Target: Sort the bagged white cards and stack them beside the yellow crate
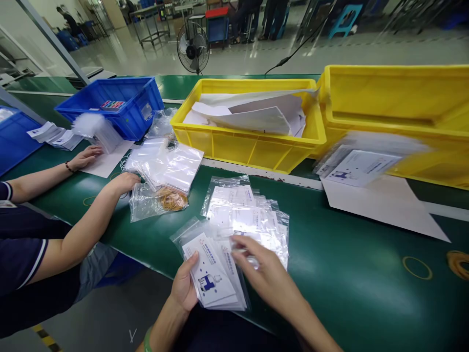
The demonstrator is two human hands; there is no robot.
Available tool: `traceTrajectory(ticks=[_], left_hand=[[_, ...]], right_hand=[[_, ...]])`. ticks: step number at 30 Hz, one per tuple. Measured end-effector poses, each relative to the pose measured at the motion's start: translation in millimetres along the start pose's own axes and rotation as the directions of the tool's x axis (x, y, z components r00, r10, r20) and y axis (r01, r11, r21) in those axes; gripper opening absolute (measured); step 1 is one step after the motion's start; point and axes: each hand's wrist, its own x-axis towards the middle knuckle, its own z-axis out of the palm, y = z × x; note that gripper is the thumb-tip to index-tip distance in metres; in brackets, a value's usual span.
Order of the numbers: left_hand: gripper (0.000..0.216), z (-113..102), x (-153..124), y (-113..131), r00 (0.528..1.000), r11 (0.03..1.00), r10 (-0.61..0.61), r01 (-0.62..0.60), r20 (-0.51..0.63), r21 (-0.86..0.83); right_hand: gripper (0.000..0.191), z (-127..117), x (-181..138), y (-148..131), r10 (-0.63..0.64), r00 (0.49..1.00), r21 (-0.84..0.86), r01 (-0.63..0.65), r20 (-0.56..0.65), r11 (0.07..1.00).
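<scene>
My left hand (186, 286) grips a fanned stack of leaflets in clear plastic bags (212, 278), thumb on top; the leaflets are white with blue print and a picture of a blue-and-white bottle. At the stack's upper right edge is my right hand (264, 266), fingers bent; whether a bag's edge is between them I cannot make out. Just beyond, a pile of more bagged leaflets (234, 210) lies overlapping on the green table (315, 259).
A yellow bin (242, 151) holds white sheets; another yellow bin (395, 98) stands right, with bagged leaflets (362, 168) on a card before it. Rubber bands (417, 268) lie right. At left, a co-worker's arms (88, 210) reach among plastic bags (164, 164) and a blue bin (113, 105).
</scene>
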Motion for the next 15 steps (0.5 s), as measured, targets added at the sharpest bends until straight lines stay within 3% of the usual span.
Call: traceTrajectory(ticks=[1,3,6,8,10,11,12,15], left_hand=[[0.020,0,0,0,1.000,1.000,-0.002,0.002,0.021,-0.002],[0.019,-2,-1,0,1.000,1.000,0.003,-0.003,0.030,-0.009],[0.018,-5,-3,4,1.000,1.000,0.013,-0.013,-0.020,-0.010],[0.019,-5,-3,6,0.999,1.000,0.010,-0.011,-0.051,-0.006],[0.018,-2,-3,5,0.998,1.000,0.010,-0.010,-0.067,-0.004],[0.018,-1,-2,4,0.998,1.000,0.010,-0.011,-0.067,-0.002],[0.018,1,-2,3,0.998,1.000,0.012,-0.012,-0.060,0.002],[0.020,4,-1,0,1.000,1.000,0.006,-0.006,-0.019,0.015]], right_hand=[[0.032,3,0,-3,-0.005,0.997,0.054,0.000,0.080,0.999],[0.037,0,-1,-3,0.028,0.996,0.135,-0.039,0.086,0.990],[0.036,-20,1,9,0.160,0.985,0.196,-0.144,-0.067,0.970],[0.041,-29,3,17,0.218,0.955,0.142,-0.191,-0.203,0.971],[0.056,-26,3,18,0.179,0.920,0.020,-0.183,-0.349,0.983],[0.058,-20,3,16,0.138,0.923,-0.028,-0.158,-0.360,0.987],[0.052,-13,2,12,0.099,0.946,-0.049,-0.120,-0.307,0.992],[0.033,5,-2,-1,0.047,0.998,0.079,-0.050,0.040,0.996]])
